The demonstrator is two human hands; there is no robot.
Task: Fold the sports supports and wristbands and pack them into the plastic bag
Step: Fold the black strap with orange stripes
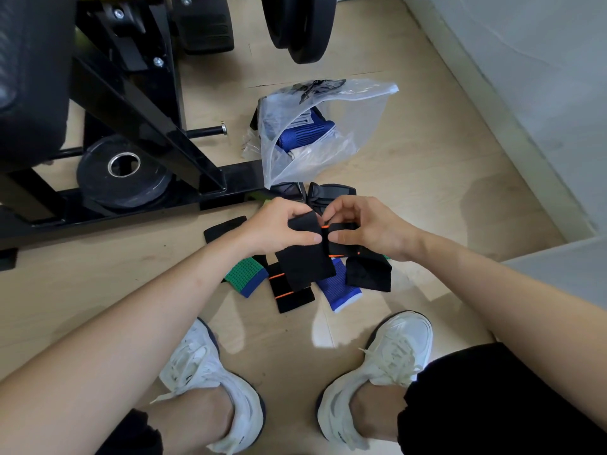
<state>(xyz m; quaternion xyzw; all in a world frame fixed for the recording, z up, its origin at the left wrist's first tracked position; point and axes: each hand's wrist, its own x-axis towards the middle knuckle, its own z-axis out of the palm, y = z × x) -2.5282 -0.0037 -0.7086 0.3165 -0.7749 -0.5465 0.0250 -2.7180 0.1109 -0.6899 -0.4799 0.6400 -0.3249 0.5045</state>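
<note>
While gripped: black support (307, 261), 2 hands (279, 229)

This is looking like a home gym corner. A black weight plate (123, 174) and machine frame (138, 126) are sitting left of the hands, more plates (299, 24) beyond them.

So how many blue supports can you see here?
2. One blue support is already inside the plastic bag; another lies on the floor below the hands, partly under black ones. More may be hidden in the pile.
</note>
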